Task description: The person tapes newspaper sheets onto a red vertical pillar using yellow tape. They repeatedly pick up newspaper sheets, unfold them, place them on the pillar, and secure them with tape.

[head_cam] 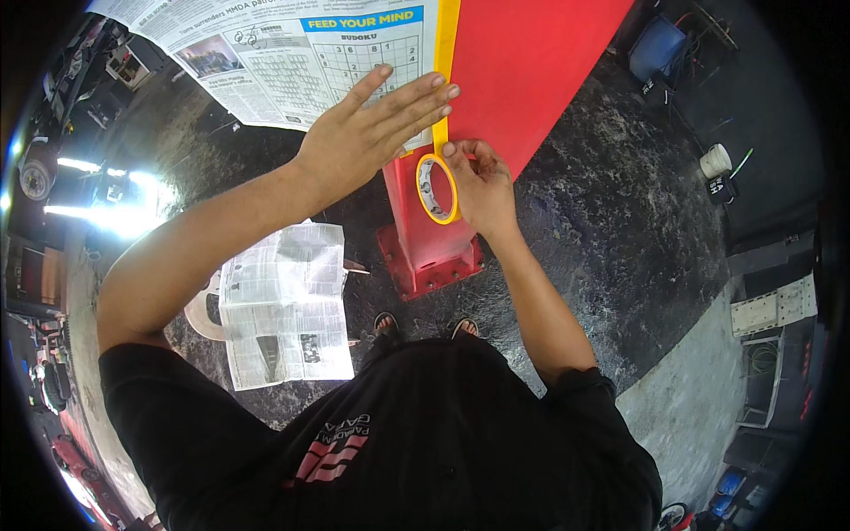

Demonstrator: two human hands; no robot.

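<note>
My left hand lies nearly flat over a newspaper sheet, fingers straight and slightly apart, fingertips across its taped right edge. A strip of yellow tape runs along that edge, joining the paper to a red painted metal post. From the strip's lower end hangs a roll of yellow tape, still attached, its cardboard core showing. My right hand pinches at the roll's upper right side with thumb and bent fingers. The post's lower part and bolted base plate show below the roll.
Another newspaper sheet is draped over a stool or chair, only partly visible, at left. My feet stand on the dark, stained floor near the base plate. A white bucket and a blue container are at the far right.
</note>
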